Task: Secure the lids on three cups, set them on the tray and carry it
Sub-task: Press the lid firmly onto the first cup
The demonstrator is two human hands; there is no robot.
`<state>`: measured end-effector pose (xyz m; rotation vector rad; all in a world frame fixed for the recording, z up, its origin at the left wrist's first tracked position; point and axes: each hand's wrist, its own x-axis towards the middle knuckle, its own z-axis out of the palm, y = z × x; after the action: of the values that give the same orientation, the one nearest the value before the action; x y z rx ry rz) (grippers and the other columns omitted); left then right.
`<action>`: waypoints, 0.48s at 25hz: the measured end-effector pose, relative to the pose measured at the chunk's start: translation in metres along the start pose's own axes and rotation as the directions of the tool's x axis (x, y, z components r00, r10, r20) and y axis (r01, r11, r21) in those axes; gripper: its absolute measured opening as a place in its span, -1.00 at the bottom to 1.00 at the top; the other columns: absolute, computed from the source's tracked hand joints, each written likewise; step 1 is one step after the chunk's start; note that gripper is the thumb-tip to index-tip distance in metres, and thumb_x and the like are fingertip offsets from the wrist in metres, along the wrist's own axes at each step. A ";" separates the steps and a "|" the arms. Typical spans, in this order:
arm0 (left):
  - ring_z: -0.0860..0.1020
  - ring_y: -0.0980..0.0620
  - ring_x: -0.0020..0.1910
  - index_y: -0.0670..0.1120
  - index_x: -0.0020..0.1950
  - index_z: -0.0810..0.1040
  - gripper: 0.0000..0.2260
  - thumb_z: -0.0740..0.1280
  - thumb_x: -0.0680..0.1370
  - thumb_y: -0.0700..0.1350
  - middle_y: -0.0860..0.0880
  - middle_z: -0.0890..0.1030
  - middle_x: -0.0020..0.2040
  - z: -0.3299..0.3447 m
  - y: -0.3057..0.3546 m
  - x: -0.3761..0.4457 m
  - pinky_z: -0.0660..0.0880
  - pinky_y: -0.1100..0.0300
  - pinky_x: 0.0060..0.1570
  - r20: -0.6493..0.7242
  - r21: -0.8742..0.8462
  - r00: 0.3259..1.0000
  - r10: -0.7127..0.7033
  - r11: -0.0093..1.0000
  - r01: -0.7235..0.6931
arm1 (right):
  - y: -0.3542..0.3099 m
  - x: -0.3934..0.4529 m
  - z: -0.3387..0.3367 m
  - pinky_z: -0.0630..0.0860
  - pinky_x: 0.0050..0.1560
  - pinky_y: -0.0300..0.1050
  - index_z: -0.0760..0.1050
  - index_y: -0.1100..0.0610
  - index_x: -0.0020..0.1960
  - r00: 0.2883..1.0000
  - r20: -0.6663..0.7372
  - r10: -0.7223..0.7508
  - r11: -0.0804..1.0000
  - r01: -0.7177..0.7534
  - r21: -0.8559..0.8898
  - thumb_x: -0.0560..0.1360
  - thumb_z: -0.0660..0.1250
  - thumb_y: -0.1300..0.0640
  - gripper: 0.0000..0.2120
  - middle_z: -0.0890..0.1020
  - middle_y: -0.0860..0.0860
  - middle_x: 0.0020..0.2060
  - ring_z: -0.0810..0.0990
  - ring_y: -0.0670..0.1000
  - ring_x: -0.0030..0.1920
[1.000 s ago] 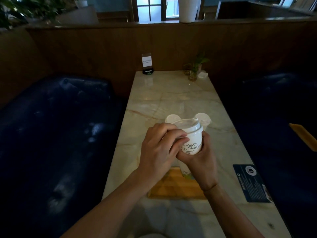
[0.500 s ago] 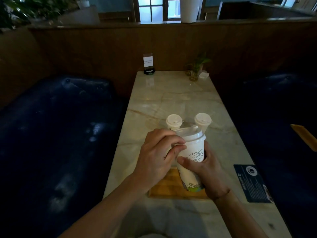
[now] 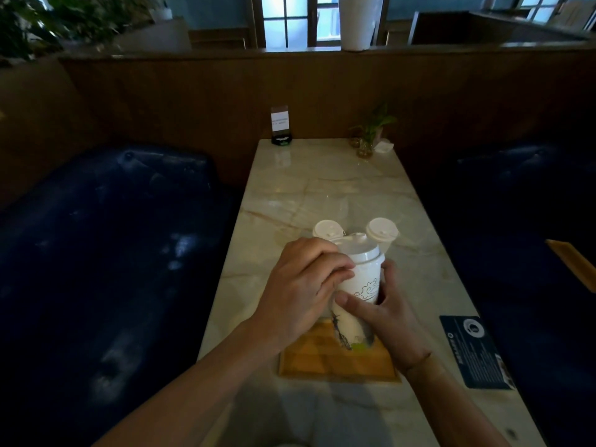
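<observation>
A tall white paper cup [image 3: 362, 285] with a printed pattern and a white lid [image 3: 358, 250] stands tilted over the wooden tray [image 3: 335, 359]. My right hand [image 3: 387, 311] grips the cup's body from the right, thumb across its front. My left hand [image 3: 306, 285] curls round the cup's left side just under the lid's rim. Behind it two more lidded white cups stand on the marble table, one on the left [image 3: 326, 230] and one on the right [image 3: 381, 232]. Whether the held cup's base touches the tray is hidden by my hands.
The marble table [image 3: 322, 188] runs away from me between dark blue sofas [image 3: 113, 237]. A dark leaflet [image 3: 474, 350] lies right of the tray. At the far end stand a small sign holder [image 3: 280, 125] and a little plant in a glass [image 3: 367, 137].
The cup has come down and toward me, over the tray. My left fingers slid from the lid's edge to the cup's side, and the two rear cups show more.
</observation>
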<state>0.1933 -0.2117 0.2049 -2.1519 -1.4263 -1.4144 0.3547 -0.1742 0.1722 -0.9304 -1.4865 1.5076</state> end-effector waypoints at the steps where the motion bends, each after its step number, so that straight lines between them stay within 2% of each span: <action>1: 0.50 0.09 -0.02 -0.12 -0.03 0.65 -0.89 0.39 0.55 -0.09 0.04 0.54 -0.04 0.001 -0.001 0.001 0.37 0.29 0.12 0.026 0.023 1.000 0.015 1.000 -0.016 | 0.002 0.001 0.002 0.67 -0.04 -0.09 0.36 0.07 0.32 0.999 -0.032 -0.028 0.999 0.027 -0.039 0.21 0.58 0.05 -0.26 0.70 0.02 0.01 0.70 -0.03 0.03; 3: 0.50 0.08 -0.03 -0.12 -0.04 0.66 -0.87 0.38 0.55 -0.08 -0.01 0.59 -0.07 0.003 -0.003 0.002 0.35 0.28 0.12 0.080 0.074 0.996 0.032 0.997 -0.038 | 0.004 0.002 0.006 0.65 -0.05 -0.17 0.42 0.04 0.30 0.993 -0.091 -0.071 0.989 0.058 -0.138 0.15 0.58 -0.15 -0.21 0.69 -0.07 0.03 0.68 -0.15 0.02; 5: 0.50 0.06 -0.05 -0.12 -0.05 0.66 -0.87 0.38 0.55 -0.08 -0.03 0.61 -0.09 0.005 -0.004 0.001 0.36 0.24 0.10 0.103 0.096 0.994 0.034 0.994 -0.044 | 0.006 0.004 0.009 0.64 -0.07 -0.19 0.44 0.01 0.30 0.988 -0.126 -0.093 0.975 0.065 -0.213 0.08 0.57 -0.32 -0.12 0.69 -0.18 0.01 0.68 -0.18 0.00; 7: 0.51 0.05 -0.06 -0.12 -0.06 0.67 -0.87 0.38 0.55 -0.09 -0.03 0.61 -0.11 0.007 -0.004 -0.002 0.38 0.21 0.08 0.088 0.093 0.995 0.038 0.995 -0.046 | 0.012 0.006 0.012 0.63 -0.09 -0.18 0.43 -0.02 0.29 0.977 -0.184 -0.110 0.967 0.063 -0.245 0.07 0.59 -0.29 -0.14 0.69 -0.17 -0.02 0.68 -0.18 -0.03; 9: 0.51 0.06 -0.05 -0.12 -0.05 0.67 -0.87 0.38 0.55 -0.08 -0.03 0.61 -0.10 0.007 -0.003 -0.004 0.42 0.19 0.09 0.072 0.084 0.997 0.027 0.996 -0.033 | 0.015 0.006 0.015 0.60 -0.15 -0.17 0.43 -0.09 0.21 0.965 -0.229 -0.126 0.966 0.067 -0.250 0.09 0.56 -0.24 -0.25 0.68 -0.18 -0.06 0.67 -0.17 -0.08; 12: 0.53 0.07 -0.03 -0.09 -0.02 0.66 -0.88 0.41 0.53 -0.07 -0.01 0.61 -0.07 0.005 -0.003 -0.002 0.43 0.19 0.09 0.039 0.060 0.999 -0.025 0.998 0.023 | 0.015 0.004 0.015 0.58 -0.24 -0.24 0.44 -0.17 0.11 0.963 -0.222 -0.156 0.967 0.104 -0.231 0.15 0.54 -0.25 -0.41 0.67 -0.22 -0.05 0.67 -0.15 -0.12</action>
<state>0.1942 -0.2082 0.2002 -2.1449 -1.4935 -1.3270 0.3386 -0.1765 0.1580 -1.0778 -1.5229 1.1109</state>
